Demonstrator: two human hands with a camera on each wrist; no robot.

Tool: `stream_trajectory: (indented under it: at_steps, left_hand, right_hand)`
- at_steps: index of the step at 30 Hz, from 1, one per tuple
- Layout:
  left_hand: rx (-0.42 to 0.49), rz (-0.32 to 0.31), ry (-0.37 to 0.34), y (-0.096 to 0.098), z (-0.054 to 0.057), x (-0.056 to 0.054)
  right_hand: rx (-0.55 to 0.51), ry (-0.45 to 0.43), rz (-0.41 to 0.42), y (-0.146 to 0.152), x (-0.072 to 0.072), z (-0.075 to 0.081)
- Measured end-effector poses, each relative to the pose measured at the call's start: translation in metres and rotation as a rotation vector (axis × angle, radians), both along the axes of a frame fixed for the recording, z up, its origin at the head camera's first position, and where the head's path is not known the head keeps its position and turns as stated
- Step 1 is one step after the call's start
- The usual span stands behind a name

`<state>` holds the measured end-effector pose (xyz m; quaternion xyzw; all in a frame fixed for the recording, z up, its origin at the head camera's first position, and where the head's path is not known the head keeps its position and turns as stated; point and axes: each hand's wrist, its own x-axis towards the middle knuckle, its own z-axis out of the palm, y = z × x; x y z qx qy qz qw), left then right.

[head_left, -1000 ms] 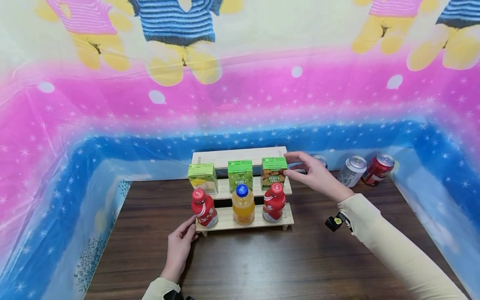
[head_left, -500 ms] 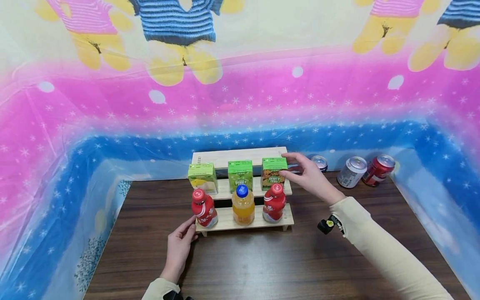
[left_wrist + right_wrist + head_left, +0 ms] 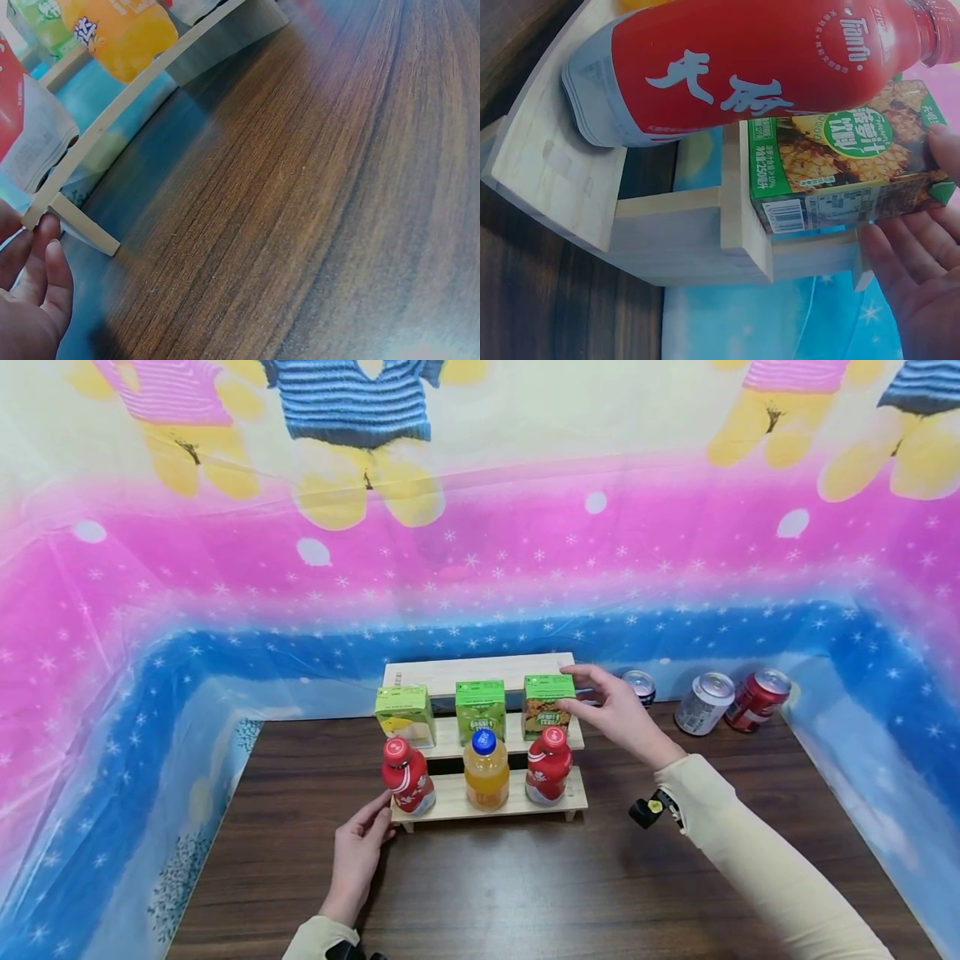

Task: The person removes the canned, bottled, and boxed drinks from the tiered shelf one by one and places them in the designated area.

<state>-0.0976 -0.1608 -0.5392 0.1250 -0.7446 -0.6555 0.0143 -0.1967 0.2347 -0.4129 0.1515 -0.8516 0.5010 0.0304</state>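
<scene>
A three-step wooden shelf [image 3: 480,672] stands on the dark table. Its middle step carries three green juice cartons. My right hand [image 3: 611,706] holds the right carton [image 3: 546,706], fingers over its top and thumb at its side. The right wrist view shows the same carton [image 3: 840,165] on the shelf [image 3: 547,172], with my right hand [image 3: 915,277] against it and a red bottle [image 3: 742,67] in front. My left hand [image 3: 375,822] rests flat, fingertips touching the shelf's front left corner. In the left wrist view, the left hand [image 3: 30,292] meets the shelf [image 3: 142,82].
The bottom step holds a red bottle [image 3: 407,777], an orange bottle [image 3: 486,770] and a second red bottle [image 3: 549,766]. Three cans [image 3: 702,702] stand at the back right. Patterned plastic sheeting walls in the wooden table [image 3: 525,885] on three sides.
My right hand has slid a little to the left, closer onto the right carton. The left hand and the bottles have stayed put.
</scene>
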Motion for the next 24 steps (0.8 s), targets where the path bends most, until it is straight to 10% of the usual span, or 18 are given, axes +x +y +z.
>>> stream_trajectory:
  at_steps: [24]
  left_hand:
    - [-0.039, 0.011, -0.014, 0.001, -0.001, -0.002]
  right_hand:
    - [-0.004, 0.002, -0.085, 0.031, 0.006, 0.002]
